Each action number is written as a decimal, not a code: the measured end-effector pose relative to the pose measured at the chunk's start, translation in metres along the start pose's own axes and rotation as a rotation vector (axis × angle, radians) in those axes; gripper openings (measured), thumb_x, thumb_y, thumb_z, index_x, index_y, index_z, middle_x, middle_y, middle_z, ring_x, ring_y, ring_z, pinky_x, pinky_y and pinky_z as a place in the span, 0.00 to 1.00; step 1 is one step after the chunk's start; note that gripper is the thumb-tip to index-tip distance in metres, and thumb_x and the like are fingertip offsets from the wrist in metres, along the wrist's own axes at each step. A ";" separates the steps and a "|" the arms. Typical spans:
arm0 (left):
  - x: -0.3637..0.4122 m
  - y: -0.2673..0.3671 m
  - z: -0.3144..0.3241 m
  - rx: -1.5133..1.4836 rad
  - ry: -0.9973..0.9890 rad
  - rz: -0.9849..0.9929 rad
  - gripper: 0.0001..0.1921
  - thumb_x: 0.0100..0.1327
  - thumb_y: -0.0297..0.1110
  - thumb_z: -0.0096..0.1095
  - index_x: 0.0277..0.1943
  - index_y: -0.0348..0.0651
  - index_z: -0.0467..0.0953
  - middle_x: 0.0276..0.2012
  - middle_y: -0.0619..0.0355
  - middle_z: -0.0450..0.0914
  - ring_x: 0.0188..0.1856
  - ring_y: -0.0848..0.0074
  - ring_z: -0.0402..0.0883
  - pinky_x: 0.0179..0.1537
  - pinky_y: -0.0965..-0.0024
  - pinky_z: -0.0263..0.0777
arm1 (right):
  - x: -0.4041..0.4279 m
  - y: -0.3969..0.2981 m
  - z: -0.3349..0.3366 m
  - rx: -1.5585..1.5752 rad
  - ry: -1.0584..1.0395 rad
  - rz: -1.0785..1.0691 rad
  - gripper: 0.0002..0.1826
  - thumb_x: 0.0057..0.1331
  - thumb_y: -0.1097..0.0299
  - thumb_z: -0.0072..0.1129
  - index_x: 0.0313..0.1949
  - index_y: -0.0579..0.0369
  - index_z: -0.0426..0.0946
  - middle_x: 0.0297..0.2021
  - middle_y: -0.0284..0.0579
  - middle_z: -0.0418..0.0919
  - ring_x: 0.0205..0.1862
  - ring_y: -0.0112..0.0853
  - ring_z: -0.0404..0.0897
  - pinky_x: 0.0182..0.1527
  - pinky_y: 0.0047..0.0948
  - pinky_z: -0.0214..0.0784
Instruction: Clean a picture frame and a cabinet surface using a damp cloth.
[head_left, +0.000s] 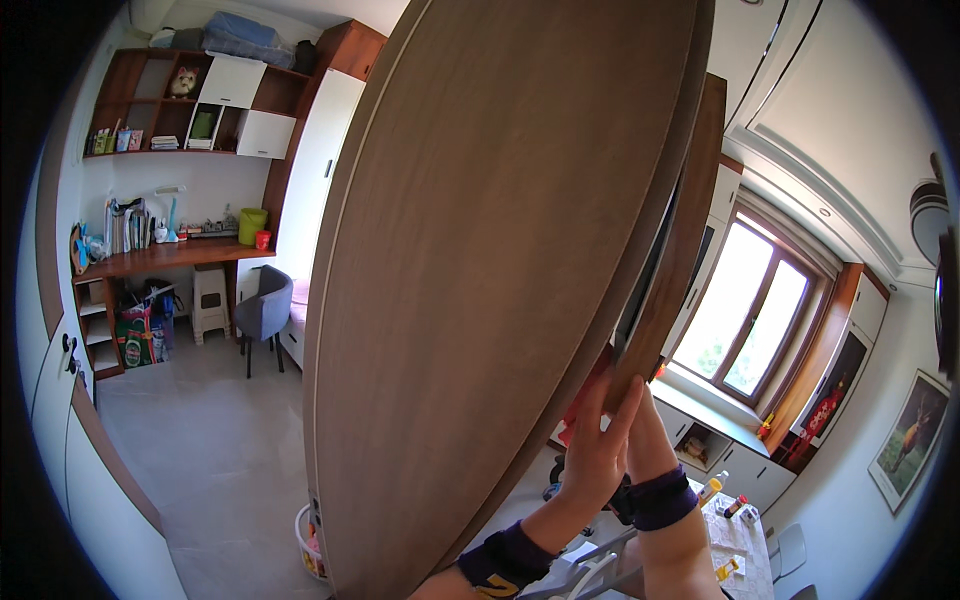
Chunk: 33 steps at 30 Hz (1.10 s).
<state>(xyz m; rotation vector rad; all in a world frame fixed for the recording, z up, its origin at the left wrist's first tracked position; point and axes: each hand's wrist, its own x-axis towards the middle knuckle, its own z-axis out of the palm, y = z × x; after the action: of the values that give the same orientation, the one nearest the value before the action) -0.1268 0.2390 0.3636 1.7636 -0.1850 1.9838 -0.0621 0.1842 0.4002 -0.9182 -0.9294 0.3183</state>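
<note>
A tall brown wood-faced partition (487, 262) fills the middle of the view. Along its right side stands a long wooden panel or frame (664, 277), seen nearly edge-on, with a dark strip between the two. My left hand (592, 457) is raised to the panel's lower end, its fingers on either side of the wood. Just to the right, my right hand (646, 435) holds the same end, partly behind the wood, with its fingertips hidden. Dark wristbands circle both wrists. Something red shows behind my left hand; what it is cannot be told.
To the left are a wooden desk (180, 253), a grey chair (264, 304) and an open white door (82, 420). A basket (306, 544) stands at the partition's foot. At lower right, a table (739, 536) bears bottles, with chairs (789, 551) beside it.
</note>
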 end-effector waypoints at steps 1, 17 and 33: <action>0.000 0.000 0.001 -0.002 0.000 -0.002 0.26 0.65 0.20 0.60 0.66 0.49 0.73 0.66 0.44 0.64 0.63 0.54 0.70 0.53 0.61 0.76 | 0.000 0.001 0.000 -0.001 0.004 0.003 0.43 0.69 0.29 0.36 0.66 0.53 0.64 0.58 0.52 0.74 0.56 0.48 0.76 0.60 0.51 0.70; 0.000 0.003 0.000 0.005 -0.004 0.004 0.29 0.63 0.20 0.61 0.67 0.52 0.71 0.65 0.44 0.65 0.64 0.52 0.68 0.63 0.59 0.66 | 0.003 0.003 0.004 0.002 0.086 0.018 0.43 0.68 0.28 0.37 0.65 0.53 0.65 0.58 0.52 0.75 0.55 0.47 0.77 0.60 0.50 0.71; 0.022 0.000 0.003 -0.066 0.061 -0.044 0.28 0.65 0.20 0.59 0.67 0.53 0.71 0.68 0.47 0.64 0.70 0.54 0.64 0.67 0.59 0.63 | 0.013 -0.001 0.004 -0.018 0.136 0.014 0.43 0.68 0.27 0.37 0.65 0.53 0.66 0.57 0.52 0.75 0.55 0.47 0.77 0.59 0.50 0.71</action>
<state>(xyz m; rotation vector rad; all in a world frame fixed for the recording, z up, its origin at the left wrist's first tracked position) -0.1255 0.2438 0.3856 1.6505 -0.1877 1.9753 -0.0579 0.1935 0.4088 -0.9513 -0.8020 0.2569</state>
